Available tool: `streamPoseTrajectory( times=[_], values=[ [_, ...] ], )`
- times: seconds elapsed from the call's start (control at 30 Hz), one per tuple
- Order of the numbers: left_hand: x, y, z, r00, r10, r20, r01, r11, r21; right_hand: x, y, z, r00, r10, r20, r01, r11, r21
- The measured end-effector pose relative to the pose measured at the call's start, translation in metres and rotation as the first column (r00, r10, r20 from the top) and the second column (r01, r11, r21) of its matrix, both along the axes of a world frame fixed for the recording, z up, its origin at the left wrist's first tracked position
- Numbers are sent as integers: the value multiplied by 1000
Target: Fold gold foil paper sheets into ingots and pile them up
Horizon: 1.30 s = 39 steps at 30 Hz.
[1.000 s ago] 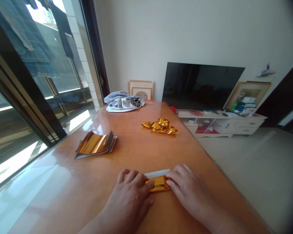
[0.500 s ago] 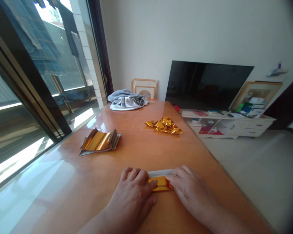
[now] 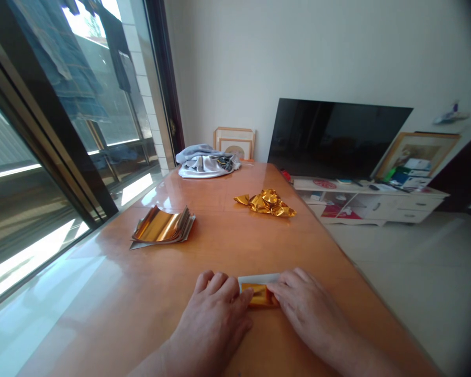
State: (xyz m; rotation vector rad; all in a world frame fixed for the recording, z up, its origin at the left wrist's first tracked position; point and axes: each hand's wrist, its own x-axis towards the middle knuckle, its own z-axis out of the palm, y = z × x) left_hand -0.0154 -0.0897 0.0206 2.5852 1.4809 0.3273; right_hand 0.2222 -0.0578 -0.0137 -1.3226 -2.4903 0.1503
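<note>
A sheet of gold foil paper point(image 3: 259, 296) with a pale strip along its far edge lies on the wooden table near its front. My left hand point(image 3: 215, 309) grips the sheet's left end, fingers curled and thumb on the gold part. At the right end, my right hand point(image 3: 304, 303) pinches the sheet, its fingertips bent together. A stack of gold foil sheets point(image 3: 160, 226) rests farther off to the left, its edges curling up. Several crumpled or folded gold pieces point(image 3: 269, 203) sit in a heap beyond the hands.
Grey cloth point(image 3: 208, 162) is bundled at the table's far end. The brown table point(image 3: 212, 246) has its right edge beside a tiled floor. Behind stand a large black television point(image 3: 337, 139) and a white cabinet point(image 3: 396, 205); glass doors point(image 3: 113, 104) are at the left.
My left thumb has shifted slightly on the foil sheet, and both hands stay at its ends. The view has turned slightly left, so the background appears a little farther right.
</note>
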Motion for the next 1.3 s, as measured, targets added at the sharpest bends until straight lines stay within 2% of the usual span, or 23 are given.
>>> streamPoseTrajectory(
  times=[0.13,0.27,0.43,0.67,0.87,1.3],
  values=[
    [0,-2,1,998,-38,43,36,999,39,-1,-1,0,1000,-19,3,19,1000,-8],
    [2,-3,-3,993,-113,33,113,994,8,-3,-1,2,1000,-21,7,22,1000,-19],
    [6,-4,-11,996,-91,-14,90,995,-35,-2,-3,3,1000,-16,15,16,1000,-13],
    [6,-3,-13,995,-93,-25,92,994,-54,-1,-6,5,1000,-16,15,16,1000,-17],
    [6,-2,-11,997,-83,4,83,994,-73,-2,-9,13,1000,-21,20,21,1000,-22],
    [6,-3,-8,992,-121,27,123,988,-91,-4,-12,15,998,-40,40,42,999,-26]
  ],
)
